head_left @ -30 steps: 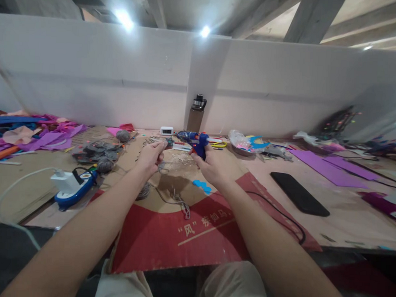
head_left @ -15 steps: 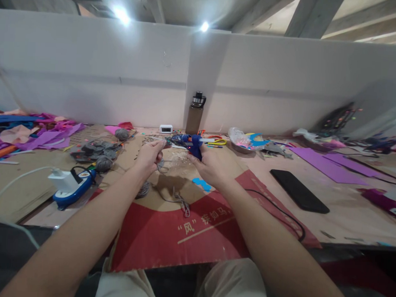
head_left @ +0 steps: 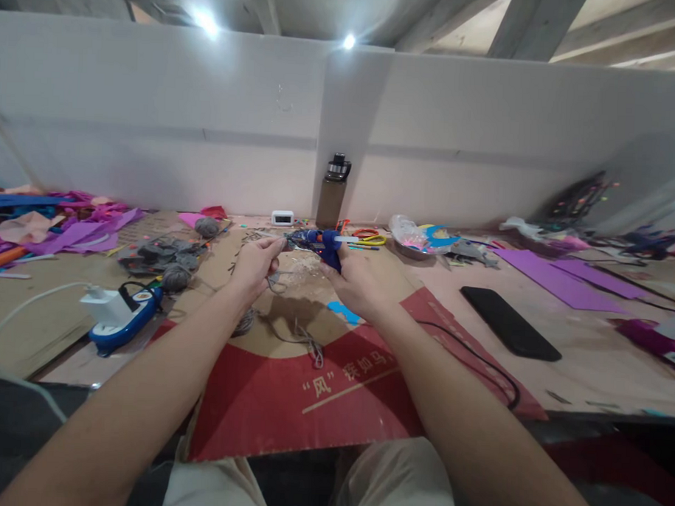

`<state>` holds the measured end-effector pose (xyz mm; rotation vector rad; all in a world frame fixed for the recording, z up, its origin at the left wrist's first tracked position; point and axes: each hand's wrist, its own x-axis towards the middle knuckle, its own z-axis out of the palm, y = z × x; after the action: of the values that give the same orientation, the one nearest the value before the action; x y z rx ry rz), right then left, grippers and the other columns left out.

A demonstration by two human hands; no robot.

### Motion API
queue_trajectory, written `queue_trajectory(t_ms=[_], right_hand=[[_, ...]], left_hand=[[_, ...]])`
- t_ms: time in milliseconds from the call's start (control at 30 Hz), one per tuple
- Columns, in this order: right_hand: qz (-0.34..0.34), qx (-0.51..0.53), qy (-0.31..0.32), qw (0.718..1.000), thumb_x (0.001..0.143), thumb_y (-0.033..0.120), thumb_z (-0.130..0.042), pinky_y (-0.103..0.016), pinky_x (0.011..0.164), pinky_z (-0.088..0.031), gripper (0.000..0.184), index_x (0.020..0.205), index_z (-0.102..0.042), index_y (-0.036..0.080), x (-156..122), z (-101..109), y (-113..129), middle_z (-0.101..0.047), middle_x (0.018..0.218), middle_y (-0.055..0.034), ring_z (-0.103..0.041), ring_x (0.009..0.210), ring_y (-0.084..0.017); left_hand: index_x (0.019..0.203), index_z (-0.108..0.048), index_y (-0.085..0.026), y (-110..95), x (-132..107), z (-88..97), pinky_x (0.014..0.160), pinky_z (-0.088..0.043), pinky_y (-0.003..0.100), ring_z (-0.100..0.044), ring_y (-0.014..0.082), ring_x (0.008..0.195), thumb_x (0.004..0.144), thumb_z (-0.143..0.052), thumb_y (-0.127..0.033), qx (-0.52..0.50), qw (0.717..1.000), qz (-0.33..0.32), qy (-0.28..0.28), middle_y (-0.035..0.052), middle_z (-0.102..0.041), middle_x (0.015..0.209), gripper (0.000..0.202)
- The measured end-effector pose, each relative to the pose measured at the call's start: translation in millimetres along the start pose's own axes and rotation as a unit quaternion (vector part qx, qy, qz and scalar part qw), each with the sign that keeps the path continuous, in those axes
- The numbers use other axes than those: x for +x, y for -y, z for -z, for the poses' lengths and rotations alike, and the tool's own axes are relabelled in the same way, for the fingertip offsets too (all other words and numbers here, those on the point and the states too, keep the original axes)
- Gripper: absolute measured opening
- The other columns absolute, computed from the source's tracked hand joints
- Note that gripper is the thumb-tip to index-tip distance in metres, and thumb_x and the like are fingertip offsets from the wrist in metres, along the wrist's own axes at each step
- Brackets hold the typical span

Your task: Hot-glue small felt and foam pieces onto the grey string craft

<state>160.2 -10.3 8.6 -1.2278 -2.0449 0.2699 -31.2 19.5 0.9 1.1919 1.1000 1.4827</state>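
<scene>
The tabletop (head_left: 588,372) is a flat brown surface set against a white partition. A red-and-brown cardboard sheet (head_left: 310,407) lies at near centre. A black phone (head_left: 509,333) lies flat to its right, with purple sheets (head_left: 558,279) farther right. A blue power strip (head_left: 122,323) sits at near left, grey yarn balls (head_left: 174,266) beyond it, and coloured scraps (head_left: 67,225) at far left. A bottle (head_left: 332,194) stands upright at the far edge.

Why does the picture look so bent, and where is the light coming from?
Head view: the wide lens bows the white wall and stretches the forearms; two ceiling lamps flare white; a shadow lies on the cardboard under the glue gun; far clutter is blurry.
</scene>
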Motion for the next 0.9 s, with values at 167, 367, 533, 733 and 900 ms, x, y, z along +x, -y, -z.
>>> queue_trajectory(t_ms=[167,367,533,733,900], right_hand=[[-0.004,0.008,-0.001,1.0,0.087,0.029,-0.048,-0.035,0.074,-0.045,0.03,0.114,-0.052,0.017,-1.0,2.0,3.3,-0.067,0.1,-0.0124,-0.061,0.089,-0.025],[-0.008,0.011,-0.002,1.0,0.087,0.031,-0.048,-0.036,0.074,-0.045,0.032,0.115,-0.052,0.017,-0.5,0.9,2.1,-0.066,0.1,-0.0133,-0.061,0.089,-0.027],[0.001,0.029,-0.008,1.0,0.086,0.028,-0.05,-0.035,0.072,-0.045,0.028,0.112,-0.052,0.019,-0.5,0.0,0.8,-0.067,0.098,-0.0114,-0.061,0.086,-0.025],[-0.005,0.029,-0.008,1.0,0.085,0.027,-0.052,-0.034,0.071,-0.044,0.026,0.11,-0.053,0.019,-1.2,2.9,5.3,-0.067,0.097,-0.012,-0.062,0.085,-0.026],[0.002,0.021,-0.007,1.0,0.085,0.027,-0.051,-0.034,0.071,-0.045,0.028,0.112,-0.053,0.019,-0.7,4.0,5.2,-0.068,0.097,-0.012,-0.062,0.086,-0.026]], left_hand=[[0.074,-0.066,-0.015,2.2,2.5,1.7,0.037,-0.014,0.02,-0.031,0.0044,0.037,0.07,-0.067,-0.032,-0.013,1.0,-0.01,-0.002,-0.0022,-0.056,0.053,0.018],[0.07,-0.066,-0.015,0.9,0.5,-0.3,0.037,-0.014,0.021,-0.031,0.004,0.037,0.07,-0.066,-0.032,-0.005,1.0,-0.008,0.0,0.0001,-0.06,0.058,0.018],[0.069,-0.066,-0.015,-1.3,0.7,-1.2,0.037,-0.013,0.021,-0.029,0.0042,0.036,0.07,-0.066,-0.032,-0.003,1.0,0.004,-0.011,0.0002,-0.06,0.057,0.017],[0.068,-0.066,-0.015,-1.0,1.1,-0.7,0.037,-0.012,0.021,-0.029,0.0044,0.036,0.072,-0.065,-0.03,0.005,1.0,-0.002,-0.002,-0.0007,-0.057,0.053,0.016],[0.069,-0.065,-0.015,-3.0,-0.4,-0.9,0.037,-0.013,0.021,-0.028,0.0053,0.036,0.071,-0.066,-0.033,0.011,1.0,0.0,-0.011,-0.0046,-0.044,0.043,0.018]])
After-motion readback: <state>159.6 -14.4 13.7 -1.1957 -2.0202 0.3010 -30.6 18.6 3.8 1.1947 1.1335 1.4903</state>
